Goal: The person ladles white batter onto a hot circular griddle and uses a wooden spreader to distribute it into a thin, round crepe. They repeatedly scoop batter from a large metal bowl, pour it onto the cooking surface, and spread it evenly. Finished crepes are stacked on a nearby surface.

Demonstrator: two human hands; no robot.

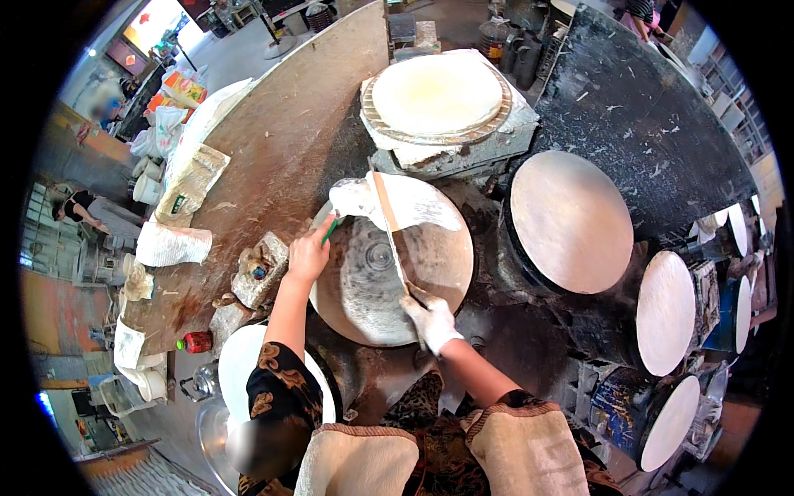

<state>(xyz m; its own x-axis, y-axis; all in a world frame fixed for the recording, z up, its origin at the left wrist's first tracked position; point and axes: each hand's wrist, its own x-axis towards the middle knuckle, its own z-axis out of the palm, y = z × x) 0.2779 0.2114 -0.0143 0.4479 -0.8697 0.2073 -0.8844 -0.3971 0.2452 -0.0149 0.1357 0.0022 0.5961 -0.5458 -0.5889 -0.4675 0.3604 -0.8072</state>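
A round griddle (pixel 343 302) lies in front of me, its dark middle bare. A thin white flatbread sheet (pixel 426 201) lies bunched or folded over its far part. My left hand (pixel 308 253), bare, is closed around a green-handled scraper (pixel 329 231) at the griddle's left rim, near the sheet's left end. My right hand (pixel 430 317), in a white glove, grips a long thin wooden stick (pixel 386 207) at the near right. The stick reaches away across the griddle, and its far part lies over or against the sheet; which one I cannot tell.
Beyond the griddle, a stack of flatbreads (pixel 437 93) rests on a round woven tray (pixel 389 132). Another griddle (pixel 571 221) stands to the right, with more round plates (pixel 666 314) past it. A red jar (pixel 194 342) and cloths (pixel 174 245) lie left on the brown table (pixel 256 157).
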